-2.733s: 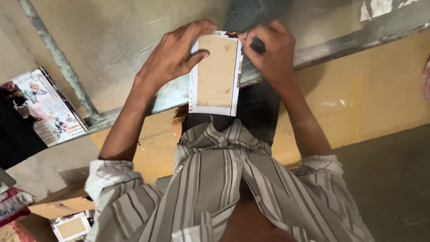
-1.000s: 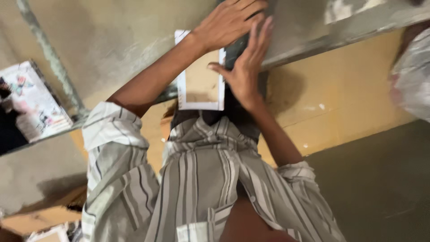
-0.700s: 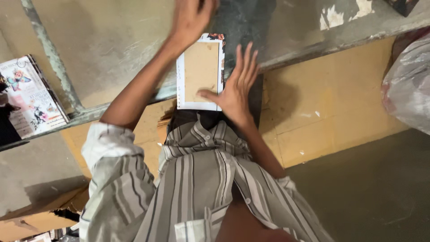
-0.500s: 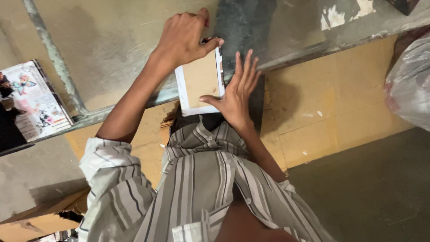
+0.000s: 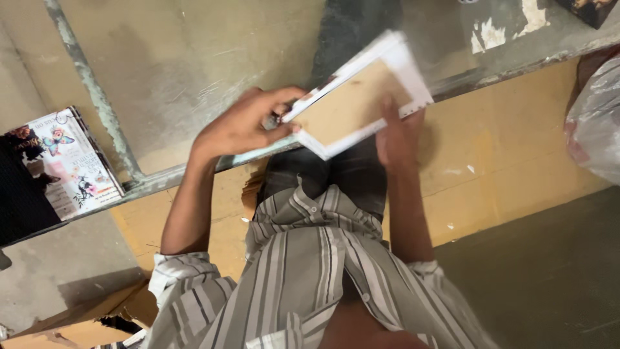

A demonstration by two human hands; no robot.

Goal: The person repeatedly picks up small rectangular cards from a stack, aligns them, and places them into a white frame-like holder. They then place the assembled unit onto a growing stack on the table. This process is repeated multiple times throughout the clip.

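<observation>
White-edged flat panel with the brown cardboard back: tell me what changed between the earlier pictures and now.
The white-edged flat panel with the brown cardboard back has turned from upright to a slant, its far end swung up and to the right. The left hand came off its top and now grips its lower left corner; the right hand holds its lower edge. The picture with butterflies stays on the grey concrete ledge.

White-bordered rectangular frame [image 5: 361, 97], brown backing facing up (slightly blurred), tilted diagonally, held above the lap
</observation>
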